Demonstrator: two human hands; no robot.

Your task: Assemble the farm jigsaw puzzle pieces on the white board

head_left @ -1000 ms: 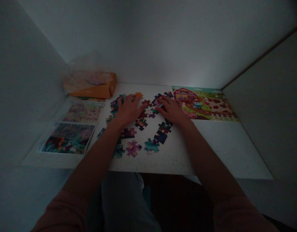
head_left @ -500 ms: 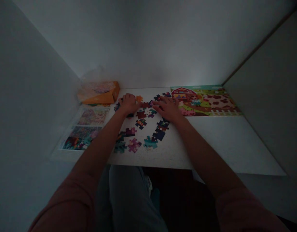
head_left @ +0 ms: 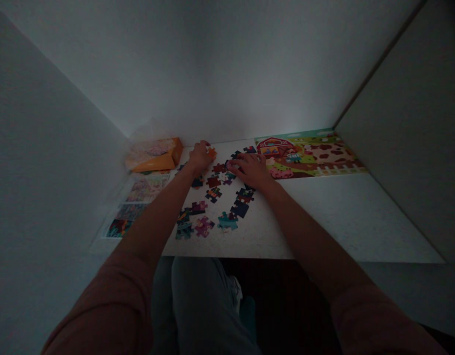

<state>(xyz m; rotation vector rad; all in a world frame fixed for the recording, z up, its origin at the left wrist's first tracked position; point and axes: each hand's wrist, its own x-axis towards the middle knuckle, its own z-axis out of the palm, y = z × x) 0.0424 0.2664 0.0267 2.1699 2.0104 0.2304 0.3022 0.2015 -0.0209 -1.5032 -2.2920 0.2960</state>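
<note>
The fingers of my left hand (head_left: 199, 158) are closed at the left edge of an orange jigsaw piece (head_left: 212, 153) at the back of the loose pieces. My right hand (head_left: 252, 170) rests with fingers spread over dark purple pieces, partly hiding them; nothing is seen gripped in it. Between the hands lie dark red jigsaw pieces (head_left: 214, 182) and a white and teal piece (head_left: 227, 178). Nearer to me are a patterned piece (head_left: 213, 194), joined dark blue pieces (head_left: 240, 208), a teal piece (head_left: 227, 221) and a pink piece (head_left: 204, 226).
At the back right lies a farm-scene puzzle picture (head_left: 312, 155). An orange box (head_left: 155, 154) with clear plastic stands back left, and a printed picture sheet (head_left: 131, 212) lies before it. Walls enclose the white table (head_left: 331, 212) at the back and sides.
My left hand has reached to the orange piece and closed on its edge; the piece has shifted slightly. My right hand stays over the dark pieces. The view has tilted a little.
</note>
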